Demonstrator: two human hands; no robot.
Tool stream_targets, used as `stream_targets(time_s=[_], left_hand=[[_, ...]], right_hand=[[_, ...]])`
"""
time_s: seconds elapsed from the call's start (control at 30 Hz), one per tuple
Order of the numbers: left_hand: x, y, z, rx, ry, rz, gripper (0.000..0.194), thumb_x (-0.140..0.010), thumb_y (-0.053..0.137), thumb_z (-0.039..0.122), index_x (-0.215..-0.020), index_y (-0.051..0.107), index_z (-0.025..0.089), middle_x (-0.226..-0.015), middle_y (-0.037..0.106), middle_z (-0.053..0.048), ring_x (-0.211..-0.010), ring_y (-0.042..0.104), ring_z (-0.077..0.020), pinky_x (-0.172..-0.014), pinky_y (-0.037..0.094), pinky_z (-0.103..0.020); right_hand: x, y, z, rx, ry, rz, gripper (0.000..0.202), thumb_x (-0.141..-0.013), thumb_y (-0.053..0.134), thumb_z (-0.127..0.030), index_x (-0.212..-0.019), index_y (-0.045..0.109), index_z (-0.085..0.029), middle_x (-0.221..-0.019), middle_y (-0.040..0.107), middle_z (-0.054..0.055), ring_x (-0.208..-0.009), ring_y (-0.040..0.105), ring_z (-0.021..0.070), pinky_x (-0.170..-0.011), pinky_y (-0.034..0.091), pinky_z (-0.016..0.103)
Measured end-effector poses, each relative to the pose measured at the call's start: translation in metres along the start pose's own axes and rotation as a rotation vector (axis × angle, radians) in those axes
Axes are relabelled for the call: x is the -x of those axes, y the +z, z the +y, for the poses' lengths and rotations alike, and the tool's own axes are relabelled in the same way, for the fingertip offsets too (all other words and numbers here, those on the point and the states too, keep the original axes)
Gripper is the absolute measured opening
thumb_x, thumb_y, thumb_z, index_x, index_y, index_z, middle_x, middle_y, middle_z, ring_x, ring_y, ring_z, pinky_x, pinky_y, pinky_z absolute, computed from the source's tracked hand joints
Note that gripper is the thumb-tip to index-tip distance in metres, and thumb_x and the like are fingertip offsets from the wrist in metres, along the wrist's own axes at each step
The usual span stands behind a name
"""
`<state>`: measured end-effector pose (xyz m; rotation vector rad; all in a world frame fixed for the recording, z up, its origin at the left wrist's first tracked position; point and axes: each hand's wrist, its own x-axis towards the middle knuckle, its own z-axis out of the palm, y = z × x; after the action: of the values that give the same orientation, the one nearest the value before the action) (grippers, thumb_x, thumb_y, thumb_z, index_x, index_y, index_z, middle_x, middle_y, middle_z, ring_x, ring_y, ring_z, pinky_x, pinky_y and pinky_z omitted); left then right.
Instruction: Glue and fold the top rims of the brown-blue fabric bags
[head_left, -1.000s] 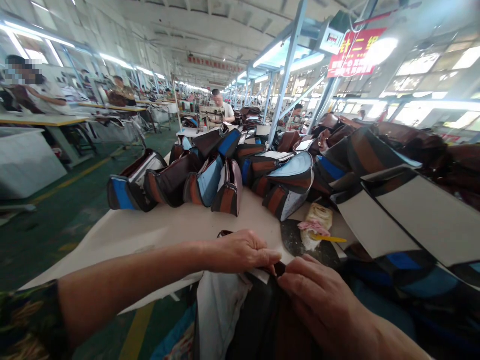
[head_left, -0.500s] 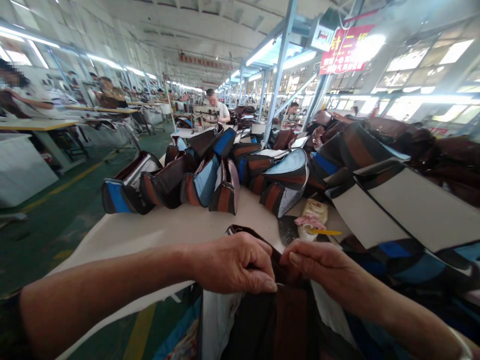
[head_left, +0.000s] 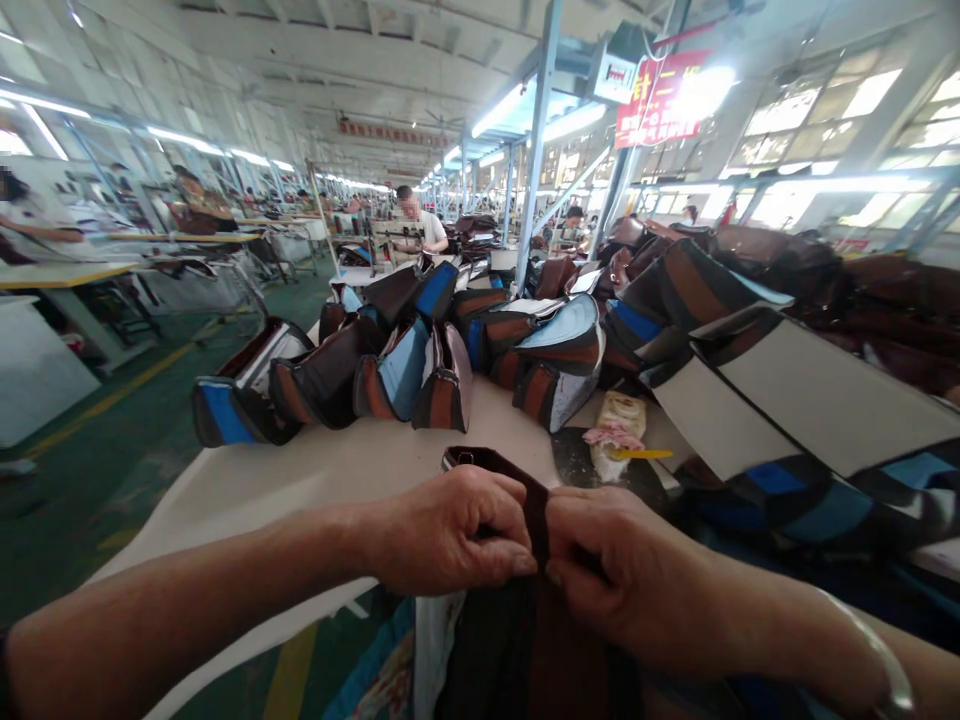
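Note:
An unfinished bag (head_left: 551,650), dark with a brown stripe, stands close in front of me at the table's near edge. My left hand (head_left: 457,530) pinches its upper edge between thumb and fingers. Just to the right, my right hand (head_left: 622,560) is closed on the same edge, its fingers curled over. A small gap separates the two hands. Beyond them the bag's dark brown rim (head_left: 487,460) reaches onto the table and shows a small metal fitting. The lower part of the bag runs out of view.
Several unfinished bags (head_left: 442,385) stand in a row across the pale table (head_left: 337,465). A yellow-handled tool (head_left: 645,454) and a pink rag (head_left: 613,436) lie right of centre. Large pale panels (head_left: 832,390) are stacked at the right. A co-worker (head_left: 424,225) sits farther back.
My right hand has shifted left and turned, its fingers now curled down over the bag's edge near my left hand. The left hand keeps its pinch. The view has swung slightly right.

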<state>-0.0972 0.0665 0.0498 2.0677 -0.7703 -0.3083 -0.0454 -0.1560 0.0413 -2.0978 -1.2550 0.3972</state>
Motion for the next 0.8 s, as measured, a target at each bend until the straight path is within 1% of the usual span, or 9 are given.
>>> stream_targets(time_s=[0.13, 0.2, 0.27, 0.37, 0.43, 0.5, 0.57, 0.67, 0.8], left_hand=[[0.007, -0.001, -0.014, 0.147, -0.075, 0.008, 0.051, -0.099, 0.044, 0.055, -0.074, 0.063, 0.014, -0.078, 0.049, 0.001, -0.071, 0.047, -0.0131, -0.069, 0.04, -0.025], [0.009, -0.001, -0.023, 0.191, -0.112, 0.041, 0.063, -0.101, 0.031, 0.062, -0.08, 0.065, 0.013, -0.078, 0.049, 0.0, -0.074, 0.046, -0.0144, -0.075, 0.04, -0.026], [0.009, 0.0, -0.031, 0.214, -0.17, 0.055, 0.068, -0.102, 0.025, 0.062, -0.086, 0.068, 0.012, -0.079, 0.052, -0.001, -0.075, 0.047, -0.0151, -0.077, 0.04, -0.027], [0.008, 0.006, -0.036, 0.216, -0.217, 0.072, 0.07, -0.103, 0.018, 0.059, -0.094, 0.069, 0.012, -0.084, 0.059, -0.003, -0.078, 0.052, -0.0167, -0.079, 0.043, -0.028], [0.01, 0.015, -0.034, 0.084, -0.179, 0.174, 0.061, -0.102, 0.026, 0.06, -0.103, 0.067, 0.014, -0.095, 0.062, -0.005, -0.09, 0.056, -0.0199, -0.087, 0.043, -0.031], [0.014, 0.028, -0.029, -0.129, -0.151, 0.369, 0.052, -0.094, 0.046, 0.064, -0.106, 0.061, 0.016, -0.102, 0.06, -0.006, -0.098, 0.055, -0.023, -0.09, 0.042, -0.033], [0.018, 0.043, -0.027, -0.263, -0.221, 0.501, 0.05, -0.084, 0.059, 0.066, -0.096, 0.056, 0.018, -0.091, 0.058, -0.004, -0.084, 0.053, -0.0215, -0.077, 0.043, -0.031], [0.021, 0.063, -0.035, -0.224, -0.376, 0.347, 0.044, -0.08, 0.063, 0.062, -0.079, 0.05, 0.02, -0.071, 0.053, 0.001, -0.062, 0.043, -0.0158, -0.055, 0.034, -0.027], [0.015, 0.076, -0.051, 0.098, -0.29, 0.246, 0.038, -0.095, 0.043, 0.053, -0.081, 0.053, 0.019, -0.077, 0.057, -0.001, -0.069, 0.05, -0.0168, -0.061, 0.039, -0.025]], right_hand=[[0.0, 0.002, 0.026, -0.49, 0.083, -0.08, 0.031, -0.1, 0.048, -0.042, -0.087, 0.062, -0.017, -0.079, 0.057, 0.0, -0.074, 0.051, 0.0134, -0.067, 0.041, 0.026], [0.0, 0.002, 0.04, -0.654, 0.063, -0.046, 0.044, -0.104, 0.037, -0.05, -0.107, 0.066, -0.016, -0.098, 0.063, 0.005, -0.092, 0.056, 0.0169, -0.085, 0.043, 0.031], [0.0, 0.005, 0.049, -0.67, 0.053, -0.053, 0.044, -0.102, 0.044, -0.052, -0.119, 0.064, -0.018, -0.108, 0.063, 0.007, -0.101, 0.055, 0.0188, -0.09, 0.042, 0.032], [-0.003, 0.017, 0.053, -0.585, 0.045, -0.051, 0.038, -0.093, 0.062, -0.052, -0.098, 0.066, -0.015, -0.087, 0.057, 0.001, -0.081, 0.049, 0.0142, -0.073, 0.038, 0.027], [-0.007, 0.027, 0.053, -0.615, 0.086, 0.048, 0.041, -0.091, 0.063, -0.054, -0.079, 0.058, -0.015, -0.069, 0.042, -0.005, -0.065, 0.036, 0.0103, -0.06, 0.029, 0.025], [-0.012, 0.037, 0.054, -0.685, 0.132, 0.163, 0.046, -0.092, 0.06, -0.057, -0.073, 0.052, -0.016, -0.065, 0.035, -0.007, -0.061, 0.028, 0.0096, -0.056, 0.023, 0.025], [-0.015, 0.044, 0.054, -0.684, 0.137, 0.255, 0.045, -0.091, 0.06, -0.057, -0.073, 0.051, -0.016, -0.065, 0.037, -0.006, -0.062, 0.03, 0.0096, -0.056, 0.024, 0.025], [-0.017, 0.053, 0.058, -0.678, 0.143, 0.375, 0.045, -0.091, 0.062, -0.055, -0.072, 0.054, -0.015, -0.064, 0.04, -0.006, -0.061, 0.033, 0.0092, -0.056, 0.027, 0.024], [-0.018, 0.067, 0.096, -1.003, 0.311, 0.691, 0.046, -0.084, 0.067, -0.061, -0.089, 0.061, -0.016, -0.08, 0.061, 0.0, -0.07, 0.055, 0.0116, -0.066, 0.046, 0.024]])
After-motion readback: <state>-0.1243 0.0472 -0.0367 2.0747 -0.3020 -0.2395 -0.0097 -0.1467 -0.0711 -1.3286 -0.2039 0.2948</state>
